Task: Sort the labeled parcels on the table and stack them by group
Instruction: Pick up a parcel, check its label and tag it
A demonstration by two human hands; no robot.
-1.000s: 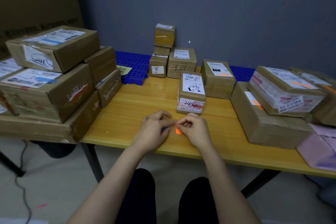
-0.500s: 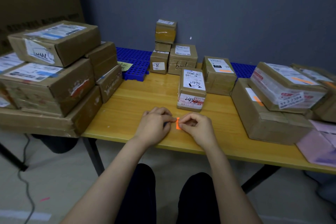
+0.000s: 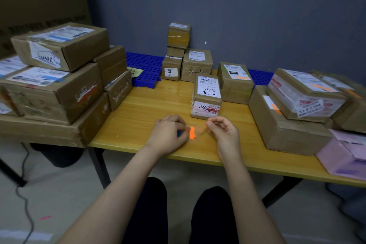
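Cardboard parcel: brown box [image 3: 206, 96] is sitting on the yellow table [image 3: 142, 109], at twelve o'clock from my hands and just beyond them, white label up with handwritten digits I am reading as 2496, more marker scrawl on its near face.
Handling guess: I am judging it light and stiff, taped skin a bit slick; I am planning to take it by the two long sides, palms flat, rather than by the label.
Orange sticker: small fluorescent strip [image 3: 192, 132] is hanging between my hands, held at its left edge, over the table's near edge.
Left hand: my left hand [image 3: 168, 134] is pinching that sticker with fingertips curled tight, something blue tucked under the fingers that I cannot make out.
Right hand: my right hand [image 3: 223, 131] is sitting just right of the sticker, thumb and forefinger pinched on what is looking like a thin clear backing; I cannot tell for sure.
Hands together: they are standing close but not touching.
One o'clock: orange-tagged parcel [image 3: 234, 83] is standing just beside the target.
Three o'clock: flat stacked boxes [image 3: 297, 109], several carrying orange marks.
Nine o'clock: big carton pile [image 3: 57, 77] is overhanging the table's left end.
Twelve o'clock, far: small box stack [image 3: 179, 53] is resting by the blue grid mat [image 3: 146, 65] against the wall.
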